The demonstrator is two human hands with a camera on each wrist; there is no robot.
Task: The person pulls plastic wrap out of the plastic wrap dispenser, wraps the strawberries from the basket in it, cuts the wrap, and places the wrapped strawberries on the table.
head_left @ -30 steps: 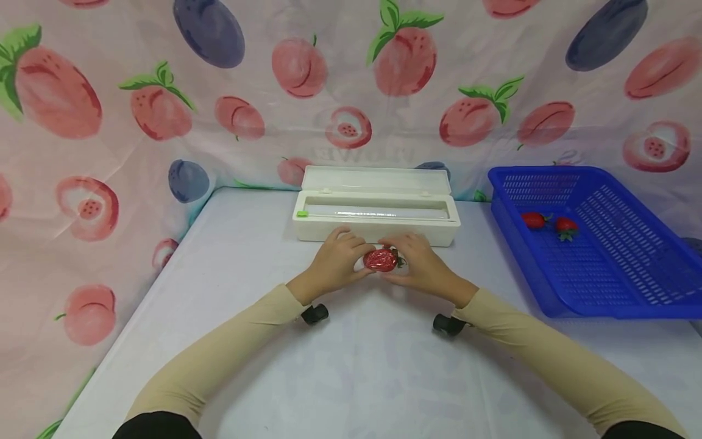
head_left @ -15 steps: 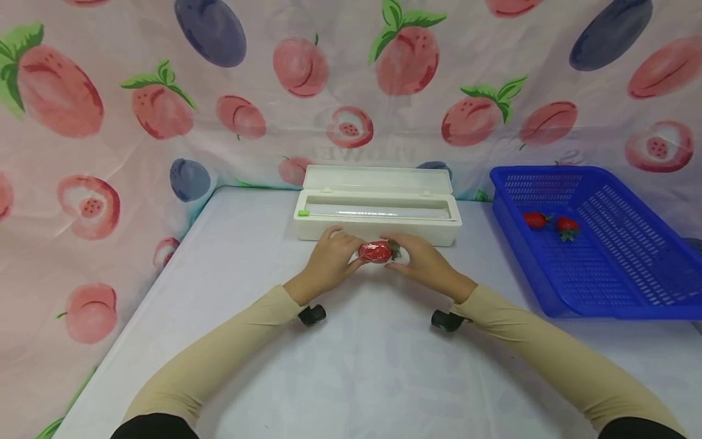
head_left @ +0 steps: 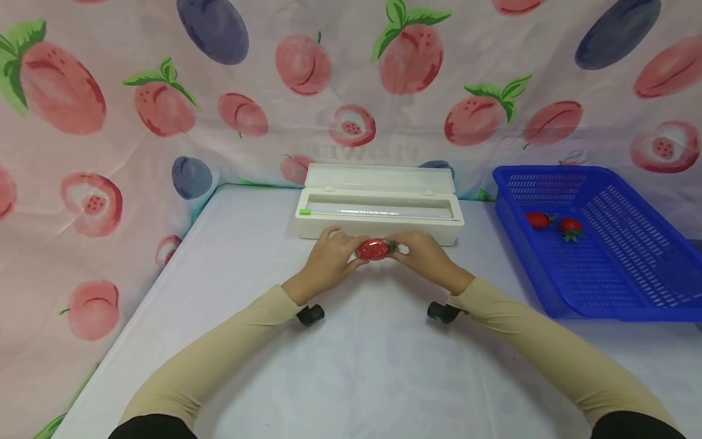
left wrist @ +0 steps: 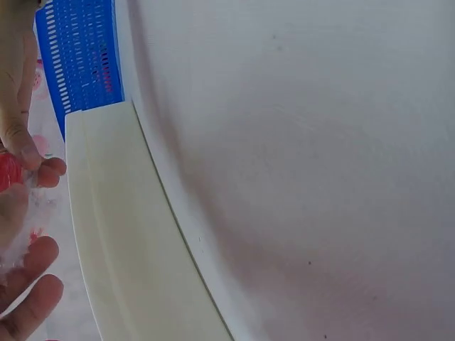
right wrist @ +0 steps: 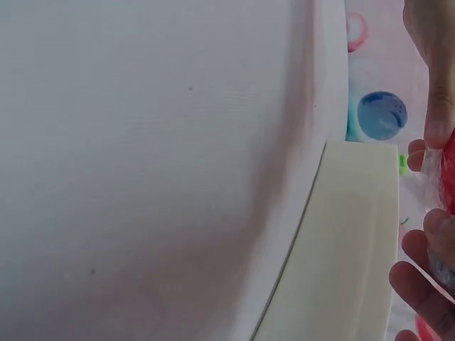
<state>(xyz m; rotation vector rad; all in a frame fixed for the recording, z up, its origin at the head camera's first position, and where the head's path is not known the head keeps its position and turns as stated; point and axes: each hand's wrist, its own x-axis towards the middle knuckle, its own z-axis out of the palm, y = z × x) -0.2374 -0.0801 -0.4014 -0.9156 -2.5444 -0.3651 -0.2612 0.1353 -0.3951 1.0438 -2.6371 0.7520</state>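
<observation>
A red strawberry (head_left: 374, 249) wrapped in clear plastic film is held between both hands, just in front of the white film box. My left hand (head_left: 329, 259) grips its left end with thumb and fingertips. On the leafy end, my right hand (head_left: 425, 259) pinches the film by the green leaves. In the right wrist view the clear film (right wrist: 431, 174) shows crinkled around the red fruit. The left wrist view catches only part of the strawberry (left wrist: 10, 172) at its left edge, among the fingers.
Behind the hands stands a white cling film box (head_left: 378, 230), lid raised, with a film roll (head_left: 378, 211) and a green slider (head_left: 304, 211). At the right, a blue plastic basket (head_left: 526, 268) holds two strawberries (head_left: 570, 227). A fruit-print cloth (head_left: 263, 152) hangs behind the white table (head_left: 351, 366).
The wrapped strawberry has shifted slightly up and left with both hands. My right hand's fingers have moved onto the film at the leafy end.
</observation>
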